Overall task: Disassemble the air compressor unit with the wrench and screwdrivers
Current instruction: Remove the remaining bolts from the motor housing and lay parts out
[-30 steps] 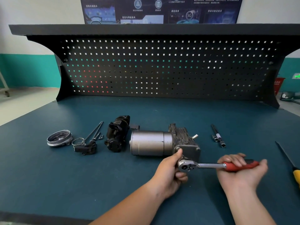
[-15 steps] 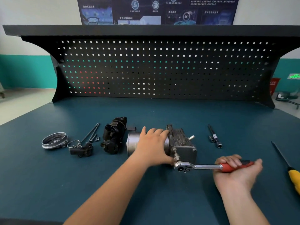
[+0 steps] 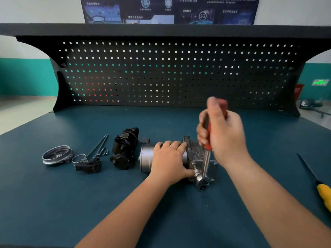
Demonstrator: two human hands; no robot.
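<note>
A black pegboard (image 3: 161,74) backs the blue table (image 3: 53,203). A dark poster (image 3: 232,13) hangs above its shelf (image 3: 161,30), and a green sign (image 3: 320,82) glows far right.

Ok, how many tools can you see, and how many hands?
Wrench: 1
Screwdriver: 1
Hands: 2, left hand holding the compressor, right hand gripping the wrench
Total: 4

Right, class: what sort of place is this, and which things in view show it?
Probably a training workshop: a blue-topped workbench backed by a black perforated metal pegboard, a red-handled ratchet wrench on the grey metal compressor, and a dark technology poster above.
</note>
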